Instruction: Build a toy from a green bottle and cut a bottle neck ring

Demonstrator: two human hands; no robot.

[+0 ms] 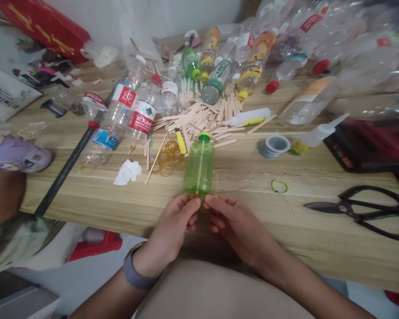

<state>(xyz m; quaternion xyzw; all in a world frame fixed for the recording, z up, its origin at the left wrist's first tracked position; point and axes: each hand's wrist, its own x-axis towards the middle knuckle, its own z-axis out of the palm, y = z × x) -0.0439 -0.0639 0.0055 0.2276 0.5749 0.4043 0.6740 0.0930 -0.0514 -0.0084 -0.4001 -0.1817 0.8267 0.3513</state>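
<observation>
A translucent green plastic bottle (199,166) lies on the wooden table, its bright green cap (204,136) pointing away from me. A yellowish strand runs lengthwise inside it, and an orange-brown rubber band (197,195) shows at the base. My left hand (176,226) pinches at this band with thumb and fingers. Close beside it, my right hand (234,223) is closed in a pinch at the bottle's base; what lies between its fingertips is too small to make out. Loose rubber bands (169,157) and a thin wooden stick (156,158) lie left of the bottle.
Craft sticks (199,117) are heaped behind, with several plastic bottles (219,82) around them. Black scissors (359,208), a thread spool (274,146), a green ring (279,186) and a glue bottle (310,139) lie right. Another person's arm (6,195) is at left.
</observation>
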